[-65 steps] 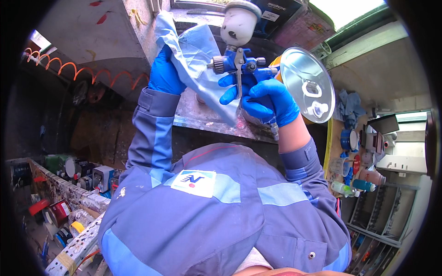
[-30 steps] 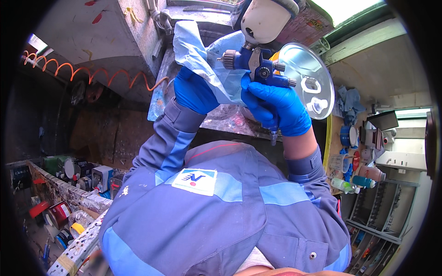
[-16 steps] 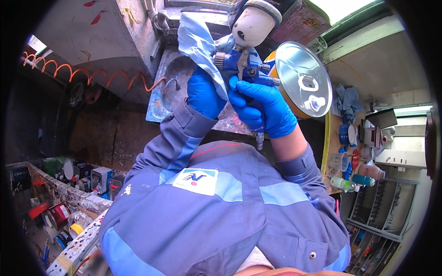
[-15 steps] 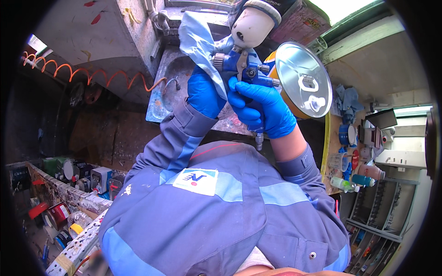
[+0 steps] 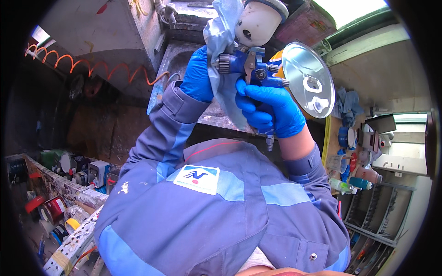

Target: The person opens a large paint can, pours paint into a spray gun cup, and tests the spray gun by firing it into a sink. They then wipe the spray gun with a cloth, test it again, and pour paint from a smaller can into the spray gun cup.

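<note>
My right hand (image 5: pixel 275 110), in a blue glove, is wrapped round the handle of a blue spray gun (image 5: pixel 253 64). On top of the gun sits a whitish, tilted paint cup (image 5: pixel 259 24) with a dark spot on its side. A hose fitting (image 5: pixel 270 141) sticks out below that hand. My gloved left hand (image 5: pixel 197 76) grips a crumpled light blue wipe (image 5: pixel 221 34) at the gun's front end, against the ribbed nozzle ring. Part of the wipe hangs down below, and it hides the left fingertips.
A big metal can (image 5: pixel 307 80) with a ring handle and spout stands right of the gun. Behind my hands lies a paint-stained basin (image 5: pixel 177 55). An orange coiled hose (image 5: pixel 110 76) hangs at left. Bottles (image 5: pixel 343 186) stand on the right bench, cans (image 5: pixel 55 209) at lower left.
The spray gun and both hands have shifted slightly right. The wipe, earlier spread out to the left of the gun, is now bunched closer against its front and cup.
</note>
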The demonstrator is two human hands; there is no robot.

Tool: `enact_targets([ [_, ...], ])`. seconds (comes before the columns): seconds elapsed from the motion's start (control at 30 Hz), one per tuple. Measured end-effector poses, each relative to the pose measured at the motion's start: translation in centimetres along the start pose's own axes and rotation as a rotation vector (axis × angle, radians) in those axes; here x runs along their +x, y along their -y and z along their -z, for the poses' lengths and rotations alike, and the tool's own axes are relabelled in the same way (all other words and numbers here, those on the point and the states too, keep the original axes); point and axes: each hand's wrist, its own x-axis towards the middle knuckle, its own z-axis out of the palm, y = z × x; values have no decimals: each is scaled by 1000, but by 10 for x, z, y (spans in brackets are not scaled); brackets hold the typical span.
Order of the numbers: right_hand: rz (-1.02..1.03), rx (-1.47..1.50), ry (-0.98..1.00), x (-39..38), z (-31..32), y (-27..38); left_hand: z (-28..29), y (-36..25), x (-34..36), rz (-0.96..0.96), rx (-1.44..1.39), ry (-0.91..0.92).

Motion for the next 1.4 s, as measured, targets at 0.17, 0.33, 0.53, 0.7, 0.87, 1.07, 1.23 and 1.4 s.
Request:
enact_targets([
  [0.17,50,99,133,3,1,4,-29,22,-26,-159,-97,-26],
  [0.33,44,19,126,7,-8,0,-29,18,-30,-426,21,-34],
  [0.53,52,-245,-93,17,-6,-4,2,-26,1,-286,827,-43],
  [0.7,149,-587,-113,26,-1,-7,9,-33,9,310,120,233],
  [0.87,-37,-53,-7,17,-3,-3,14,13,0,-623,585,-122],
  [1.07,25,-151,-121,25,-2,-3,29,5,6,-356,698,-130],
  [1.23,37,-382,-155,27,13,-13,16,-5,25,-313,532,-319],
  [1.4,163,-548,-279,54,12,-27,-11,2,27,-350,825,-240],
])
